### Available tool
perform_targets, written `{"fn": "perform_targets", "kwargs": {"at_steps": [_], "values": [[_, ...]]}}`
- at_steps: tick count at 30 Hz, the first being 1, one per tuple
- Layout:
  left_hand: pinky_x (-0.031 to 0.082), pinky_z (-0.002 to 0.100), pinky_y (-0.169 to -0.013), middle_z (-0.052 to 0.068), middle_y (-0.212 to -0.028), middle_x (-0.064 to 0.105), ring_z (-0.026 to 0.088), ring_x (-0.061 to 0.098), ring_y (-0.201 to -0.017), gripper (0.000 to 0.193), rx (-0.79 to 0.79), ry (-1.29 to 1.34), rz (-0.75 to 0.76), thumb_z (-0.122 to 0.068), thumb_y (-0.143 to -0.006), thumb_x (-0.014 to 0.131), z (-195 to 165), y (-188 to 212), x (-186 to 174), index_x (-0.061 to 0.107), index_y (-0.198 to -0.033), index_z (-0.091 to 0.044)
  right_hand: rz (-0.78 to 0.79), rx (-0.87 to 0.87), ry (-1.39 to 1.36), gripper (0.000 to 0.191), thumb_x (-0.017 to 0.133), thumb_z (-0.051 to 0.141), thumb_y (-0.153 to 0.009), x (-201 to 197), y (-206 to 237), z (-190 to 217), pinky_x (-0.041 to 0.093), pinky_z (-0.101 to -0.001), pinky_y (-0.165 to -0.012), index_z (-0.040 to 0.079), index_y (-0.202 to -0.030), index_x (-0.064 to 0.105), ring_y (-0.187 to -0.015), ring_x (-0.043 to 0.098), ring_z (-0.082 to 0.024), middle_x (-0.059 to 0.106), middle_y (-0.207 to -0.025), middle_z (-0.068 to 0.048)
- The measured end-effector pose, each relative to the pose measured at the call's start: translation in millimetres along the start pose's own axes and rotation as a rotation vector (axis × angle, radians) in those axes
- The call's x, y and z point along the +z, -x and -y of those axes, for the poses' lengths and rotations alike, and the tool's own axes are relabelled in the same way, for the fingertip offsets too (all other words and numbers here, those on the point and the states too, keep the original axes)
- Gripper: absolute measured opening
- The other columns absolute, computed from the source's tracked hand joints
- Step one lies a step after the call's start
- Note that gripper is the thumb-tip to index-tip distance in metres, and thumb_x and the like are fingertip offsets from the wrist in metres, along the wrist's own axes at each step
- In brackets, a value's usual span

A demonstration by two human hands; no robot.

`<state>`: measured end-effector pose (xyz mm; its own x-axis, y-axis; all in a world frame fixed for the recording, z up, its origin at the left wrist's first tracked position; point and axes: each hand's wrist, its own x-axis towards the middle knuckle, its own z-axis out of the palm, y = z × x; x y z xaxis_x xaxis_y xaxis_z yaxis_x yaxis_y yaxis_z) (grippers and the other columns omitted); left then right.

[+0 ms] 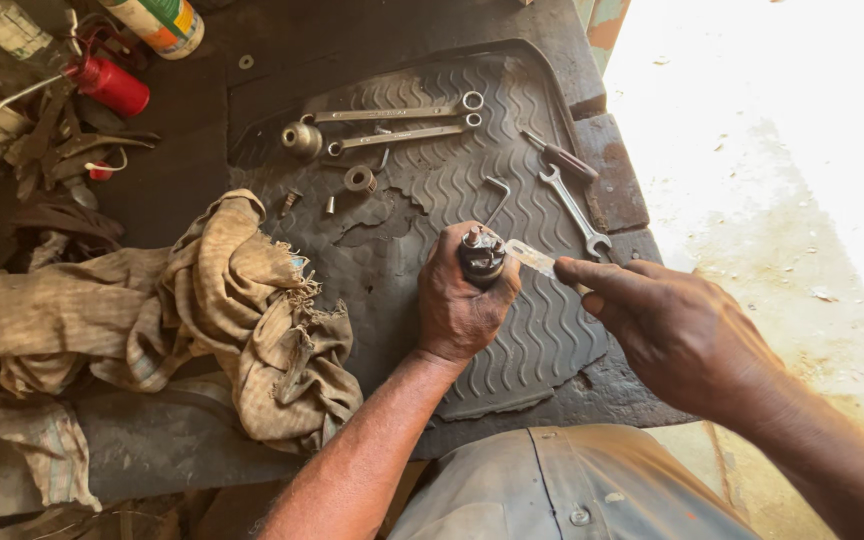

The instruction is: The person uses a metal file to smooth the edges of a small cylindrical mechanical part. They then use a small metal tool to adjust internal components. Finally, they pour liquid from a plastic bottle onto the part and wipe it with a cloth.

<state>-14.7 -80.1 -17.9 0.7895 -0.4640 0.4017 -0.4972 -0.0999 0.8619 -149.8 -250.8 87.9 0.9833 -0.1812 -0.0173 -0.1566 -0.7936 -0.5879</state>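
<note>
Centre of frame: left hand (460,300) clenched around a dark metal part (481,254), its lower body hidden in the grip. Right hand (674,325) grasps a thin blade (532,258), handle concealed, tip touching the part above the mat (512,350).

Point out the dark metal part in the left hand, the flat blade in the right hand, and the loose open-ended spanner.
dark metal part (481,254), head view, on its rounded top above the fist.
flat blade (532,258), head view, on the pale middle of the blade.
open-ended spanner (574,211), head view, mid-shaft.
</note>
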Motion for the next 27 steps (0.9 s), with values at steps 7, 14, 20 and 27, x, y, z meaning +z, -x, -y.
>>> {"fn": "perform_targets", "kwargs": {"at_steps": [7,14,20,27], "values": [[0.058,0.039,-0.081,0.008,-0.097,0.065,0.025,0.068,-0.087,0.036,0.047,-0.034,-0.010,-0.018,-0.090,0.077,-1.1,-0.3,0.0,0.054,-0.116,-0.008,0.285,0.215,0.391,0.050,0.053,0.035,-0.103,-6.4,-2.2,4.1,0.057,-0.0339,-0.057,0.044,-0.152,0.053,-0.067,0.067,-0.018,0.067,-0.096,-0.004],[0.058,0.038,-0.080,0.008,-0.096,0.065,0.024,0.069,-0.087,0.035,0.064,-0.060,-0.009,-0.019,-0.092,0.077,-1.3,-0.8,0.5,0.054,-0.116,-0.008,0.078,0.010,0.027,0.045,0.057,0.030,-0.095,-6.8,-5.9,-1.4,0.056,-0.0420,-0.063,0.027,-0.140,0.065,-0.078,0.069,-0.023,0.074,-0.093,-0.010],[0.059,0.037,-0.080,0.008,-0.096,0.066,0.023,0.070,-0.087,0.037,0.027,-0.023,-0.021,-0.020,-0.092,0.077,1.9,-0.6,0.8,0.053,-0.116,-0.007,0.102,0.235,-0.327,0.038,0.060,0.033,-0.095,7.4,-7.9,-8.6,0.058,-0.0369,-0.071,0.025,-0.130,0.070,-0.076,0.072,-0.016,0.079,-0.084,-0.007],[0.059,0.032,-0.074,0.004,-0.088,0.065,0.015,0.067,-0.078,0.033,-0.092,0.089,-0.070,-0.025,-0.093,0.078,-0.1,-4.5,-2.4,0.056,-0.107,-0.006,0.177,0.513,-1.049,0.046,0.049,0.026,-0.105,27.7,-7.5,-33.4,0.055,-0.0381,-0.063,0.016,-0.149,0.062,-0.071,0.061,-0.021,0.071,-0.087,-0.013]]}}
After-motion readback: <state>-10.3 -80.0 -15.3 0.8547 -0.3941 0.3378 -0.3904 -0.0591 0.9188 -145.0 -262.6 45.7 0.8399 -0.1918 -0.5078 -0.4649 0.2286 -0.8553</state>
